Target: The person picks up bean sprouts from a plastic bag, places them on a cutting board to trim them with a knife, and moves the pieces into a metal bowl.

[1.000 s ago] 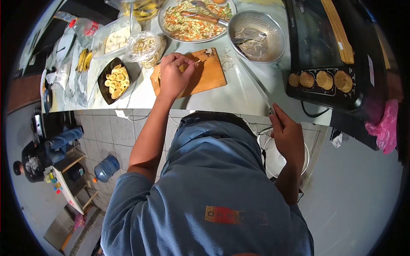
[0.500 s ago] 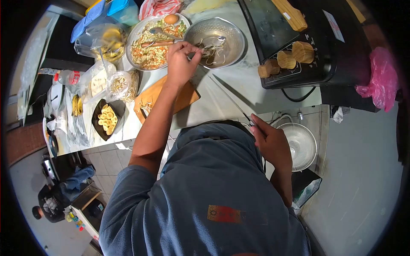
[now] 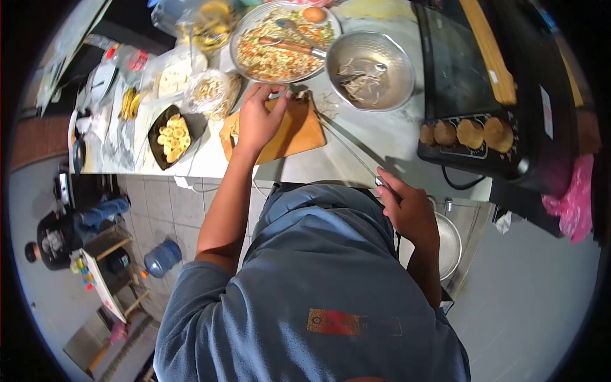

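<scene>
Head view: left hand (image 3: 258, 120) fingertips pinched together over cutting board (image 3: 299, 130), right hand (image 3: 410, 210) fist-closed around knife (image 3: 347, 141) handle.

2 metal bowls (image 3: 372, 67), 1 cutting board (image 3: 299, 130), 1 knife (image 3: 347, 143), 4 knobs (image 3: 471, 132).

Left hand (image 3: 258, 121) reaches forward, fingers pinched; right hand (image 3: 410, 210) seemingly fisted.

You are in a kitchen: a counter (image 3: 375, 137) carries a cutting board (image 3: 289, 130), a bowl of chopped vegetables (image 3: 283, 39), a metal pot (image 3: 369, 70) and a countertop oven (image 3: 490, 89).
</scene>
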Motion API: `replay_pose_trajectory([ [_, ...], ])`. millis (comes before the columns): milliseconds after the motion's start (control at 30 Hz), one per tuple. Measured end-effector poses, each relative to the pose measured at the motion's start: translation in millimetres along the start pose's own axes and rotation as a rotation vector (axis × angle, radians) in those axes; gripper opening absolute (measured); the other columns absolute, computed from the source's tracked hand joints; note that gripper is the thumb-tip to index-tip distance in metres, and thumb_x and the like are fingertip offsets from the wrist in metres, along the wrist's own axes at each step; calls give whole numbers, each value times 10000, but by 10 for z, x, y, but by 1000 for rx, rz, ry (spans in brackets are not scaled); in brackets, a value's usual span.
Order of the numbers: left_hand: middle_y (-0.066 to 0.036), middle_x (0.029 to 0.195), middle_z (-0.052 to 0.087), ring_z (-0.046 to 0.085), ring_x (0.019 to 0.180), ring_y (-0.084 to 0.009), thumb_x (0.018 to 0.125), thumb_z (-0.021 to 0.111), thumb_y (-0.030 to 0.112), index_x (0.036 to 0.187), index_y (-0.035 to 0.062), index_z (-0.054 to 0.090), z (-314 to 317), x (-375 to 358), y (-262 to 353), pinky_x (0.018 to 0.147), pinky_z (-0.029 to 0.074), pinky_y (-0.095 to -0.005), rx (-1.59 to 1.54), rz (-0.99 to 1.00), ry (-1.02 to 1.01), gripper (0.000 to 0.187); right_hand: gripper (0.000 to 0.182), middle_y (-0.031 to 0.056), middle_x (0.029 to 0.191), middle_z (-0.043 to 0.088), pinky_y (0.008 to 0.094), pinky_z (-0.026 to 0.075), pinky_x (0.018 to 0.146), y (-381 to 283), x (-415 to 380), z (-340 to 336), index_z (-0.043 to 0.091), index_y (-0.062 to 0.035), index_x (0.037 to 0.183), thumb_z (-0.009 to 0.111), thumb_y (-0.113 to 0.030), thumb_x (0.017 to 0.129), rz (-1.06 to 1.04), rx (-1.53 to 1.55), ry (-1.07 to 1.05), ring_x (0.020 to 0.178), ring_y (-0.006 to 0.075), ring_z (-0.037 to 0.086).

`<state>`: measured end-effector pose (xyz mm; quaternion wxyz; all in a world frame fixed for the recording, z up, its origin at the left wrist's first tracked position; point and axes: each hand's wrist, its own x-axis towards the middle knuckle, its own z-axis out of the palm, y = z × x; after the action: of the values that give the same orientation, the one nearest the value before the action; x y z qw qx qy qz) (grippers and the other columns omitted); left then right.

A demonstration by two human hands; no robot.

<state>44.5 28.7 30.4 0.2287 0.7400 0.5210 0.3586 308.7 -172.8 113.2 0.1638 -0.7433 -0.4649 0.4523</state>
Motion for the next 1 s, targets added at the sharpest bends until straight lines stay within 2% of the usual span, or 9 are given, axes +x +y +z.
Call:
replay_pose_trajectory([
  [133,-128,863,671,601,692,-240,926,705,138,993,8,731,-313,-299,-270,652,495,-341,-36,-269,-38,149,393,179,776,713,386,537,730,-149,207,-40,675,-141,1318,666,-292,955,-47,-45,-77,708,329,709],
  [267,-141,890,671,625,742,-274,915,711,135,995,12,731,-529,-514,-498,691,505,-363,73,-247,-57,148,390,201,795,710,374,534,715,-211,380,-40,673,-124,1319,669,-261,954,-176,-68,-63,701,313,711],
  [300,-150,909,675,641,778,-301,903,719,135,992,15,733,-570,-550,-525,715,515,-380,121,-222,-64,149,391,227,851,711,372,535,721,-345,403,-93,668,-108,1320,668,-241,953,-61,-84,-135,725,307,725],
  [433,-162,943,686,654,892,-354,850,753,135,994,30,744,-631,-638,-545,799,526,-429,219,-223,-117,179,398,231,867,712,368,536,728,-417,468,-74,663,-97,1324,667,-238,952,-97,-96,-155,717,296,726],
  [500,-157,940,687,649,907,-352,835,762,138,985,34,751,-610,-644,-551,814,523,-432,230,-220,-106,183,437,141,891,747,289,523,663,-379,491,-36,628,-85,1379,651,-206,960,-157,-111,-138,612,136,633],
  [533,-151,936,689,645,923,-351,820,771,142,976,38,757,-595,-645,-570,829,519,-436,239,-212,-106,188,437,141,891,747,289,523,663,-393,486,-30,628,-85,1379,651,-206,960,-161,-115,-138,612,136,633],
  [600,-145,954,686,638,934,-350,811,776,146,950,42,766,-568,-640,-632,839,516,-435,186,-235,-117,174,416,232,902,726,354,539,766,-439,471,-12,655,-88,1332,668,-255,951,-149,-92,-142,756,290,734],
  [733,-137,981,678,634,942,-349,818,766,131,931,35,765,-549,-603,-630,845,513,-436,294,-101,-101,148,415,231,933,728,358,540,771,-534,439,-20,653,-92,1335,664,-250,952,-41,-116,-201,769,294,737],
  [1000,-128,944,651,618,926,-344,830,771,116,904,34,738,-412,-428,-434,841,493,-436,174,-39,-109,115,415,144,716,693,324,529,686,-412,386,43,660,-118,1342,661,-289,963,-121,-102,-102,631,202,688],
])
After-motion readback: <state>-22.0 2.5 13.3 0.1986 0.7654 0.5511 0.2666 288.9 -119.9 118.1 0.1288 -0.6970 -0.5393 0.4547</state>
